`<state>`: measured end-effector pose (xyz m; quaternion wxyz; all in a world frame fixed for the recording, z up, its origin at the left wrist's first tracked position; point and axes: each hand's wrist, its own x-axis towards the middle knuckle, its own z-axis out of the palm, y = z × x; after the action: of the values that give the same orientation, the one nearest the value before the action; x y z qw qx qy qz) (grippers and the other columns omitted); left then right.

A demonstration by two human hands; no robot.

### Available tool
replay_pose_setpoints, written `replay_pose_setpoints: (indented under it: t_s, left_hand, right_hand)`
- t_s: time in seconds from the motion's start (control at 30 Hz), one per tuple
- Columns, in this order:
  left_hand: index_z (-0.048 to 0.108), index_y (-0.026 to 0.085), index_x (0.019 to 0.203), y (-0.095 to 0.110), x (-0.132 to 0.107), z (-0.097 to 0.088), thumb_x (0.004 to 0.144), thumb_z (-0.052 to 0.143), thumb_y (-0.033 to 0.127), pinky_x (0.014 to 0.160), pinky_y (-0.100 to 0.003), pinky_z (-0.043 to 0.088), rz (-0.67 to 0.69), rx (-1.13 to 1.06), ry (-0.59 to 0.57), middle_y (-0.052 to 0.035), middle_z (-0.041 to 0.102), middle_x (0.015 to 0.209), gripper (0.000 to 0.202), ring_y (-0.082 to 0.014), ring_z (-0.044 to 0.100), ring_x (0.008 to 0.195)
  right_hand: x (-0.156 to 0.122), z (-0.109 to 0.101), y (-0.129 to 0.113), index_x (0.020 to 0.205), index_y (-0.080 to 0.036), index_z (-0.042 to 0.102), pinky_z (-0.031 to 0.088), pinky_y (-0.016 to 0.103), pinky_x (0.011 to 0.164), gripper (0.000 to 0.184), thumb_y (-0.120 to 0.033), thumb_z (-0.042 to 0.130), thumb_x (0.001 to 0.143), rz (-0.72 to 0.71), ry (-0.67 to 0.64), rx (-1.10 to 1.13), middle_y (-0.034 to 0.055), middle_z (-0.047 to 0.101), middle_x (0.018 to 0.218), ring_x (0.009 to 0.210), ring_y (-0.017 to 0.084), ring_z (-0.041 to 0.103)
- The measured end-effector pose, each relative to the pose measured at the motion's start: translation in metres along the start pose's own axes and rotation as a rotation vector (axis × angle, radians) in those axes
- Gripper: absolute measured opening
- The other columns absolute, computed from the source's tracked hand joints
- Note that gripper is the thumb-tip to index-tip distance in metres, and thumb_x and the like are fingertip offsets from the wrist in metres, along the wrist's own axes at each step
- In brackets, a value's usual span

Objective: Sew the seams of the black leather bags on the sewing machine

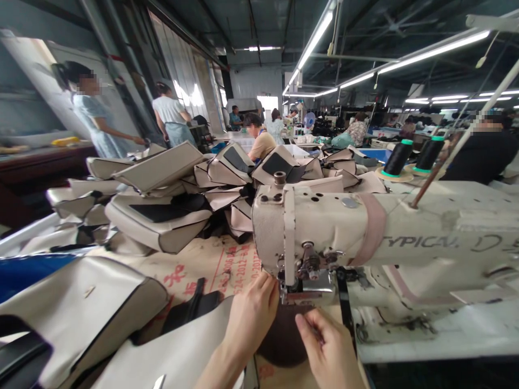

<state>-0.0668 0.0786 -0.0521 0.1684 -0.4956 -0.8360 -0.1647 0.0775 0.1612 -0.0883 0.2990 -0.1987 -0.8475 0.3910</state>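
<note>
My left hand (pixel 257 302) is at the left side of the sewing machine's needle area, its fingers pressed together and pointing down. What they grip, if anything, is hidden behind the machine head (pixel 320 227). My right hand (pixel 326 343) is just in front of the presser foot (pixel 310 294), fingers curled in; something too small to name may be between them. Between both hands lies a dark brown rounded piece (pixel 284 337), partly under the machine head. A cream bag (pixel 178 346) with black edges reaches under my left forearm.
More cream bag bodies (pixel 162 221) are heaped behind and left of the machine. Another bag (pixel 89 308) lies at the left front. Printed brown paper (pixel 190 265) covers the work surface. Black thread spools (pixel 397 159) stand behind the machine arm. Several people work farther back.
</note>
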Motion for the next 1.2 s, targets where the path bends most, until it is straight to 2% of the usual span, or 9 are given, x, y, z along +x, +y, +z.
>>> replay_pose_setpoints:
  t_s: [0.13, 0.2, 0.3, 0.43, 0.57, 0.87, 1.07, 1.13, 1.2]
  left_hand:
    - [0.058, 0.019, 0.075, 0.000, 0.000, 0.001, 0.089, 0.038, 0.022, 0.053, -0.021, 0.037, -0.014, -0.005, -0.029, -0.0006, 0.059, 0.069, 0.024, -0.0123, 0.059, 0.062]
    - [0.058, 0.019, 0.074, 0.000, 0.000, 0.001, 0.089, 0.037, 0.022, 0.052, -0.022, 0.037, -0.018, -0.001, -0.052, -0.0007, 0.059, 0.070, 0.026, -0.0125, 0.060, 0.062]
    - [0.060, 0.020, 0.074, -0.001, 0.000, 0.002, 0.089, 0.037, 0.022, 0.051, -0.022, 0.036, -0.017, 0.008, -0.087, -0.0009, 0.061, 0.072, 0.027, -0.0131, 0.062, 0.063]
    - [0.063, 0.022, 0.078, -0.001, 0.002, 0.002, 0.089, 0.037, 0.024, 0.051, -0.023, 0.036, -0.017, 0.022, -0.111, -0.0013, 0.063, 0.074, 0.028, -0.0140, 0.063, 0.065]
    - [0.065, 0.024, 0.083, -0.001, 0.003, 0.000, 0.090, 0.035, 0.026, 0.050, -0.024, 0.035, -0.027, 0.037, -0.145, -0.0013, 0.063, 0.075, 0.031, -0.0156, 0.065, 0.067]
    - [0.066, 0.024, 0.080, -0.001, 0.002, -0.004, 0.091, 0.034, 0.026, 0.050, -0.024, 0.033, -0.028, 0.050, -0.165, -0.0013, 0.063, 0.076, 0.033, -0.0153, 0.064, 0.067]
    - [0.064, 0.024, 0.080, 0.000, 0.004, -0.005, 0.091, 0.035, 0.026, 0.050, -0.024, 0.035, -0.042, 0.046, -0.192, -0.0009, 0.063, 0.080, 0.031, -0.0161, 0.064, 0.069]
    - [0.063, 0.023, 0.080, 0.000, 0.005, -0.008, 0.090, 0.036, 0.026, 0.053, -0.024, 0.038, -0.037, 0.020, -0.188, -0.0014, 0.062, 0.082, 0.029, -0.0160, 0.062, 0.072]
    - [0.062, 0.022, 0.082, -0.002, 0.003, -0.012, 0.089, 0.039, 0.026, 0.063, -0.027, 0.043, -0.015, -0.012, -0.155, -0.0023, 0.061, 0.088, 0.025, -0.0176, 0.059, 0.081]
  right_hand:
    - [0.003, -0.004, -0.005, 0.068, -0.019, 0.050, 0.037, 0.018, 0.054, 0.031, -0.040, 0.041, 0.089, 0.019, 0.001, 0.004, -0.0005, 0.055, 0.062, 0.056, 0.010, 0.054]
    - [0.007, -0.007, -0.006, 0.085, -0.020, 0.054, 0.037, 0.019, 0.051, 0.028, -0.047, 0.046, 0.085, 0.047, -0.037, -0.028, -0.0019, 0.057, 0.063, 0.056, 0.010, 0.057]
    - [0.017, -0.010, -0.006, 0.107, -0.019, 0.047, 0.040, 0.023, 0.052, 0.039, -0.050, 0.045, 0.085, 0.078, -0.055, -0.218, -0.0002, 0.062, 0.072, 0.061, 0.015, 0.061]
    - [0.034, -0.008, -0.006, 0.101, -0.018, 0.050, 0.044, 0.028, 0.064, 0.019, -0.028, 0.038, 0.090, 0.010, -0.086, -0.480, 0.0060, 0.063, 0.090, 0.080, 0.020, 0.062]
    - [0.050, -0.004, -0.011, 0.105, -0.015, 0.054, 0.044, 0.030, 0.065, 0.022, -0.018, 0.040, 0.088, 0.005, -0.180, -0.620, 0.0084, 0.063, 0.090, 0.081, 0.022, 0.061]
    - [0.061, -0.014, -0.017, 0.100, -0.021, 0.060, 0.041, 0.027, 0.064, 0.020, -0.025, 0.045, 0.087, 0.065, -0.239, -0.584, 0.0037, 0.066, 0.088, 0.079, 0.019, 0.062]
    - [0.066, -0.004, -0.012, 0.098, -0.020, 0.060, 0.039, 0.027, 0.063, 0.021, -0.027, 0.043, 0.088, 0.060, -0.286, -0.604, 0.0059, 0.065, 0.087, 0.079, 0.018, 0.062]
    - [0.067, -0.002, -0.012, 0.096, -0.018, 0.060, 0.039, 0.027, 0.063, 0.021, -0.024, 0.042, 0.087, 0.041, -0.308, -0.622, 0.0071, 0.065, 0.085, 0.078, 0.019, 0.062]
    - [0.067, -0.003, -0.012, 0.096, -0.017, 0.060, 0.038, 0.027, 0.063, 0.021, -0.020, 0.041, 0.087, 0.026, -0.316, -0.632, 0.0074, 0.065, 0.082, 0.077, 0.019, 0.062]
